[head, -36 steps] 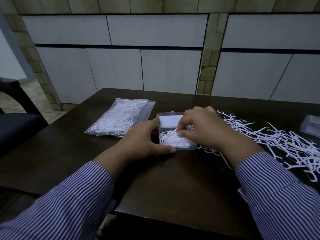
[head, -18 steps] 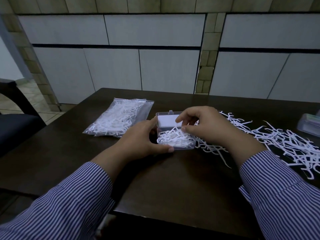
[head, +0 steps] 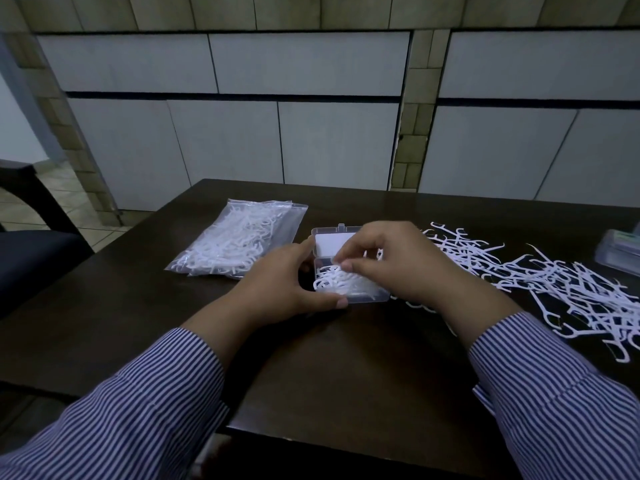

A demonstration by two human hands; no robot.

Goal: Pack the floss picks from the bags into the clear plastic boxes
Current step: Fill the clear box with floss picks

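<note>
A small clear plastic box (head: 367, 295) lies open on the dark table, its lid (head: 329, 242) folded back and white floss picks (head: 334, 282) piled inside. My left hand (head: 277, 282) grips the box's left side, thumb along the near edge. Over the box hovers my right hand (head: 391, 261), its curled fingertips touching the picks at the box's far edge. A loose heap of floss picks (head: 540, 275) spreads to the right. A clear bag of floss picks (head: 239, 244) lies to the left.
Another clear plastic box (head: 620, 254) sits at the table's right edge. A dark chair (head: 31, 258) stands to the left of the table. Tiled wall rises behind the table's far edge. Bare table (head: 346, 368) lies in front of the box.
My right hand lifted slightly from the box half a second ago and has come back down onto the picks. The left hand stays on the box.
</note>
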